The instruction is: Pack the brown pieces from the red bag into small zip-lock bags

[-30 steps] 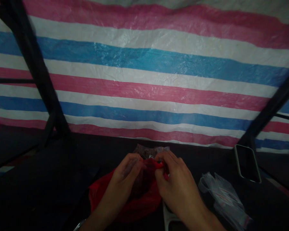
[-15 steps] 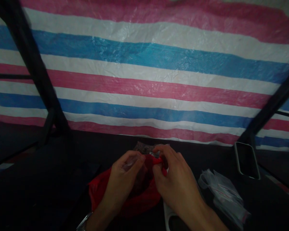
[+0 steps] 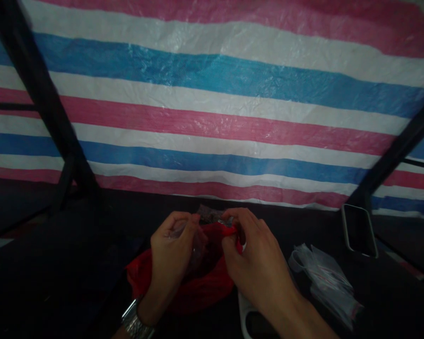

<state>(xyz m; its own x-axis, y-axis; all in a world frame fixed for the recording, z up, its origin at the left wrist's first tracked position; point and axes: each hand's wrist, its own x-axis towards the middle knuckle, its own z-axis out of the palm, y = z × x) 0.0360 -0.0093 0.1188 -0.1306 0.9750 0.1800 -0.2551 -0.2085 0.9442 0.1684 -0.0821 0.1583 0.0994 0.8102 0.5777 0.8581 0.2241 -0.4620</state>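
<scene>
Both hands (image 3: 173, 249) (image 3: 257, 263) have risen slightly, pinching the red bag (image 3: 198, 287) rim near the tarp (image 3: 212, 122).

I read this as a makeshift stall or tarp shelter, not a finished room. A woven plastic tarpaulin (image 3: 219, 94) in pink, white and blue stripes fills the whole background as the wall. Dark metal poles (image 3: 45, 108) slant across it on both sides like a bare frame. The light is dim, and the dark tabletop (image 3: 74, 263) carries a heap of small clear zip bags (image 3: 321, 282) and a phone (image 3: 359, 230) lying flat.
</scene>
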